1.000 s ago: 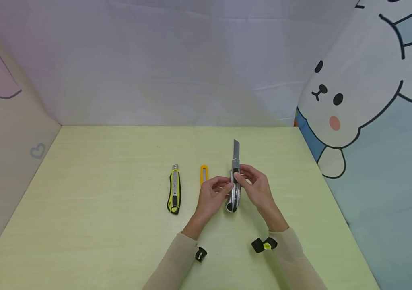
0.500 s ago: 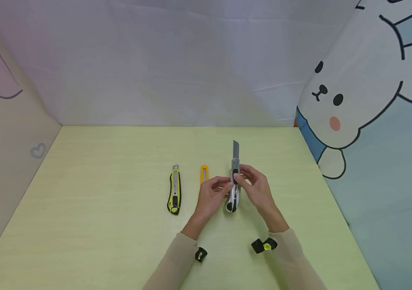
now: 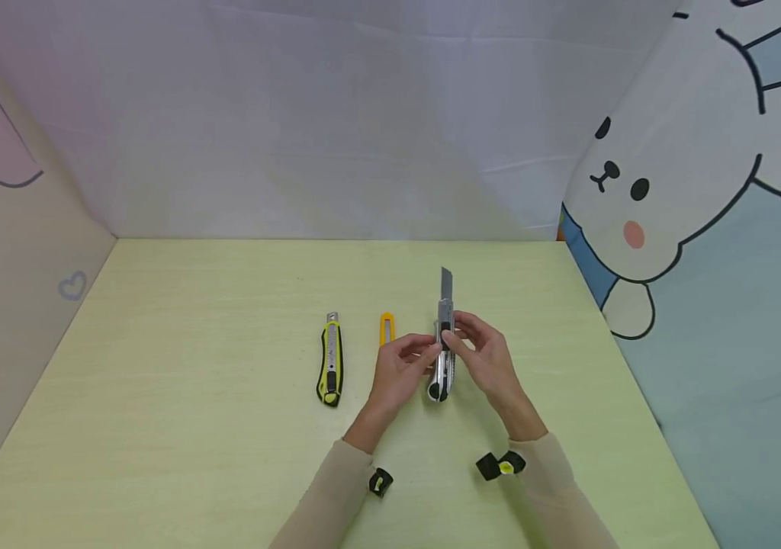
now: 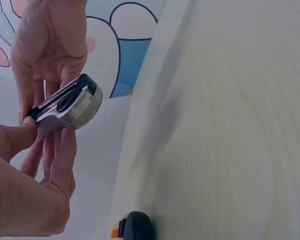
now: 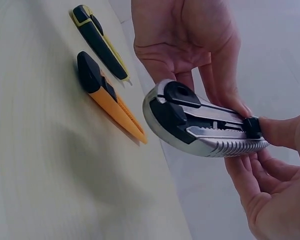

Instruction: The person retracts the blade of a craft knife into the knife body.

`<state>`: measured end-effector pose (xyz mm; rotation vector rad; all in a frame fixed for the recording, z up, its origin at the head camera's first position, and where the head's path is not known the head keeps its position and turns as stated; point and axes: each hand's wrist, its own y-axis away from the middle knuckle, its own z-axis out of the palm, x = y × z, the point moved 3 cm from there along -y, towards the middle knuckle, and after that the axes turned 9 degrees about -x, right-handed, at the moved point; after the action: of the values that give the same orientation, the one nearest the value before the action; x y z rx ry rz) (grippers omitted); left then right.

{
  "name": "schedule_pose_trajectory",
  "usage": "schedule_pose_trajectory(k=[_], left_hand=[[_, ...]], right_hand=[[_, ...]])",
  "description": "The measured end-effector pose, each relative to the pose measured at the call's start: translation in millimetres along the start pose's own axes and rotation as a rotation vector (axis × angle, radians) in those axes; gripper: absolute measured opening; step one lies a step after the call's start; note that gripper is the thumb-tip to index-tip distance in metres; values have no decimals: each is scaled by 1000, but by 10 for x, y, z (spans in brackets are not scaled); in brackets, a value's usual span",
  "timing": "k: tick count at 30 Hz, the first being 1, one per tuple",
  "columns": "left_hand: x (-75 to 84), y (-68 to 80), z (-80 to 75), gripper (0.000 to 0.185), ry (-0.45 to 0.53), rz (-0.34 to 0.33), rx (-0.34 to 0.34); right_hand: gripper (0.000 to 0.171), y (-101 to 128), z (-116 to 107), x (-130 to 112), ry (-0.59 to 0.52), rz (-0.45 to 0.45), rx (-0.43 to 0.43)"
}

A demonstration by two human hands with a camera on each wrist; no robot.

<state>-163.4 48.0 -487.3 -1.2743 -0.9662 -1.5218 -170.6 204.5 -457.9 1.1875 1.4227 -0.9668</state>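
A silver utility knife [image 3: 441,374] with a black slider [image 5: 251,128] is held raised above the table, its blade [image 3: 446,284] out and pointing away from me. My left hand [image 3: 400,370] pinches its left side between thumb and fingers. From the right, my right hand [image 3: 490,358] grips it, the thumb against the slider and the fingers underneath. On the table left of the hands lies an orange utility knife [image 5: 112,110] with a black end, partly covered by my left hand in the head view. Farther left lies a yellow-and-black utility knife [image 3: 330,362].
The pale wooden table [image 3: 212,427] extends around the hands. A light cloth wall [image 3: 335,137] stands behind it, and a printed cartoon panel [image 3: 727,366] borders the right side. Black bands with small blocks [image 3: 490,466] sit at both wrists.
My right thumb and the slider have shifted slightly toward the knife's butt end. A little less blade shows beyond the handle. Both hands otherwise stay in place.
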Motion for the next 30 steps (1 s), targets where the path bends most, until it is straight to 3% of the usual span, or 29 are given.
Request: schedule_pose_trajectory(k=[14,22,30], left_hand=[[-3,0,-3,25,48,-12,12],[-13,-4,5,24,29,-12,-4],[-11,1,21,24,34,-18,-1]], right_hand=[[43,15,1,-1,0,12,-19],[40,7,8,12,-51,77,55],[35,-2,6,2,-24,26,78]])
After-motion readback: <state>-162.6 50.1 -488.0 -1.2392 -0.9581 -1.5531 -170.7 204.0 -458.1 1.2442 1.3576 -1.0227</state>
